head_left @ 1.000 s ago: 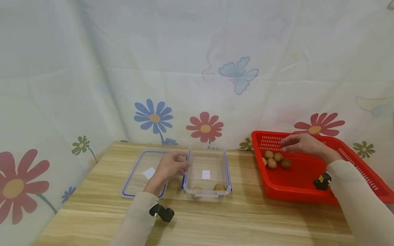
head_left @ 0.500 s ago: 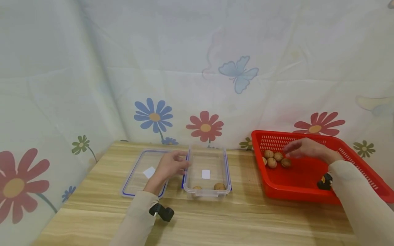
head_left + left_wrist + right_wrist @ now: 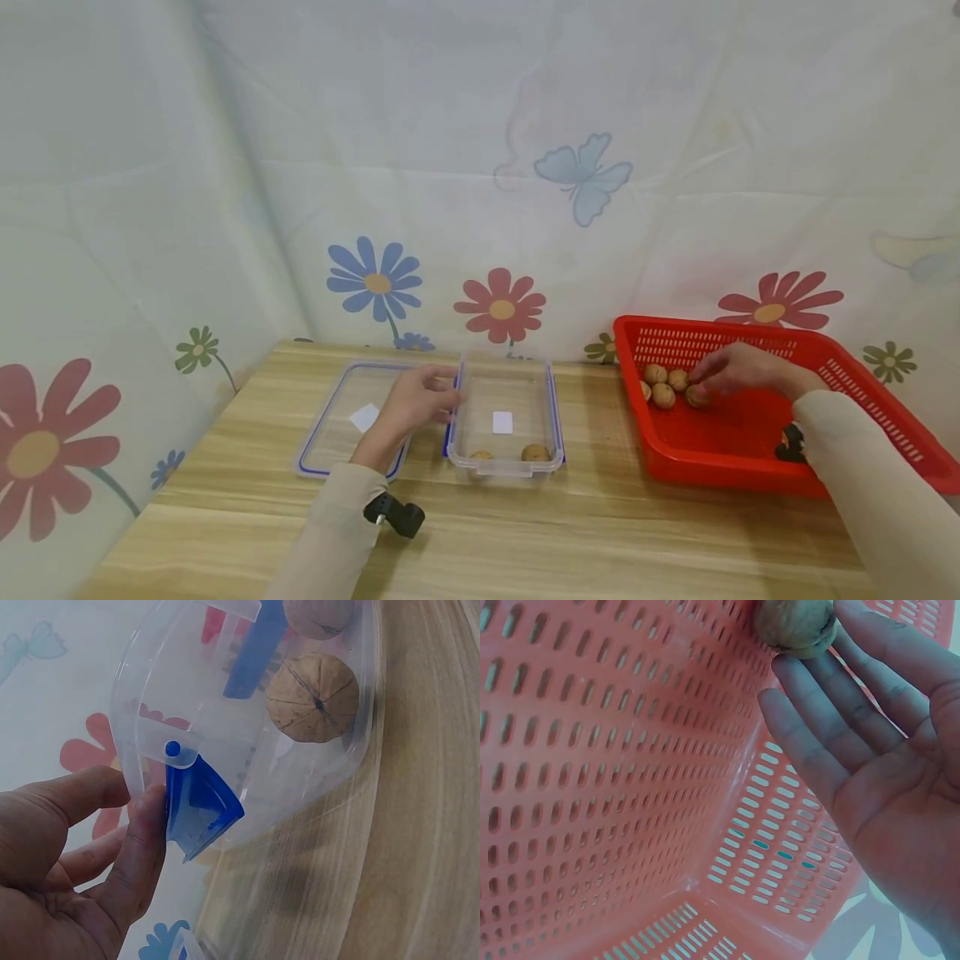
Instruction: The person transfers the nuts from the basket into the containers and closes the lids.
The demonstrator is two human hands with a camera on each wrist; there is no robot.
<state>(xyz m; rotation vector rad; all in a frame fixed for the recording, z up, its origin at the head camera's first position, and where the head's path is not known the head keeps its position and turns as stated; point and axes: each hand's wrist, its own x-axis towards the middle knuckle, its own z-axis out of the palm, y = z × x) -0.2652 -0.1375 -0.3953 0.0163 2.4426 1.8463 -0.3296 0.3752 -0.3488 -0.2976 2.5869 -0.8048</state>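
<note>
A clear plastic container point(image 3: 502, 392) with blue latches holds two walnuts point(image 3: 536, 452) at its near end. My left hand point(image 3: 418, 402) pinches the container's left rim, with fingertips beside a blue latch point(image 3: 201, 806) in the left wrist view. My right hand point(image 3: 742, 369) is lowered inside the red basket point(image 3: 720, 472). Its fingertips reach a walnut point(image 3: 796, 626), the thumb at one side and the extended fingers below it. That walnut is partly covered by the hand in the head view. Several other walnuts point(image 3: 663, 396) lie close by at the basket's left side.
A clear lid point(image 3: 341, 425) with a blue seal and a white label lies flat left of the container. Everything stands on a wood-grain table point(image 3: 517, 533). A flowered cloth point(image 3: 420, 200) hangs right behind the table. The basket has raised slotted walls.
My right hand has gone down and slightly right in the basket, from above the walnuts to the rightmost one. My left hand stays at the container.
</note>
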